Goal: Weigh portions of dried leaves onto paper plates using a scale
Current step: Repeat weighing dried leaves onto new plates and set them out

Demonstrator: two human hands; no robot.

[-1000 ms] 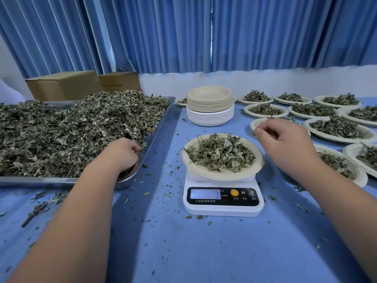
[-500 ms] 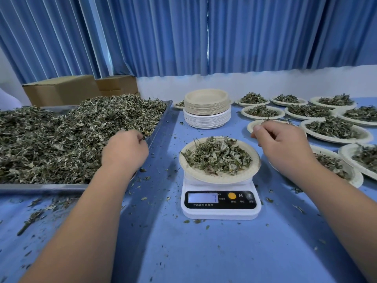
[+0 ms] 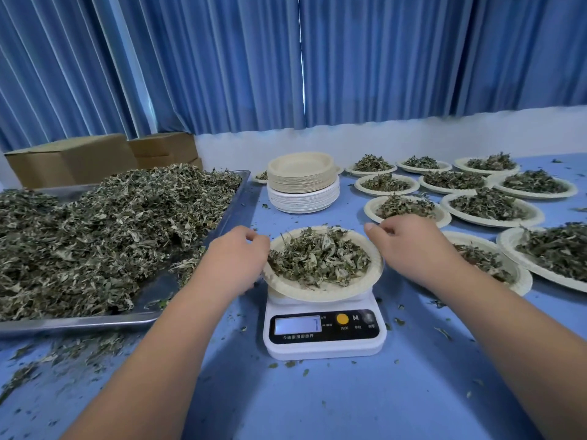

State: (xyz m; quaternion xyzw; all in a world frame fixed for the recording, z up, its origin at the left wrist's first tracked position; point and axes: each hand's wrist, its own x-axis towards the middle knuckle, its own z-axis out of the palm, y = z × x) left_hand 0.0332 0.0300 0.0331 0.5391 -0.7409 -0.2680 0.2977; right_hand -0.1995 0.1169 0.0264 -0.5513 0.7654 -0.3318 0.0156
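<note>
A paper plate (image 3: pixel 320 293) heaped with dried leaves (image 3: pixel 317 257) sits on the white digital scale (image 3: pixel 324 328), whose display is lit. My left hand (image 3: pixel 236 260) is at the plate's left rim with its fingers curled round the edge. At the right rim, my right hand (image 3: pixel 409 247) has thumb and fingers curled at the edge. Both hands hide the parts of the rim they hold. On the left, a metal tray (image 3: pixel 95 323) holds a big pile of loose dried leaves (image 3: pixel 95 236).
A stack of unused paper plates (image 3: pixel 301 185) stands behind the scale. Several filled plates (image 3: pixel 492 206) cover the blue table to the right. Cardboard boxes (image 3: pixel 73 158) sit behind the tray. Leaf crumbs lie scattered across the tabletop.
My left hand has left the tray's front corner and moved right to the plate's left rim. My right hand has come closer to the right rim.
</note>
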